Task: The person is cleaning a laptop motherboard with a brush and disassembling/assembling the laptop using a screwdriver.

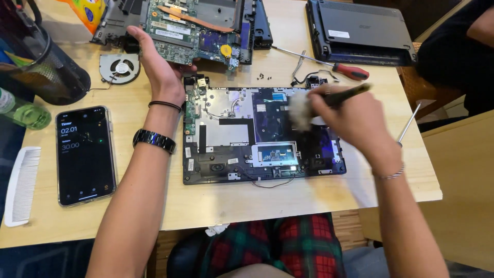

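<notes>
right hand (350, 116) fingers closed round a dark-handled brush (329, 99), pale bristles on the opened black laptop base (262, 136) lying mid-table. left hand (163, 69) rests curled at the base's top-left corner, under the green circuit board (193, 28). risk: bristles could snag thin wires or sweep the loose black screws (264, 77) away.

A light wooden table (216, 201) fills most of the frame. At its centre lies an opened laptop base (257, 139); at the left, a phone (85, 154) and a white comb (21, 185). A cooling fan (119, 68) and a circuit board (200, 28) lie at the upper left, a red-handled screwdriver (339, 68) and a closed grey laptop (360, 31) at the upper right.
</notes>
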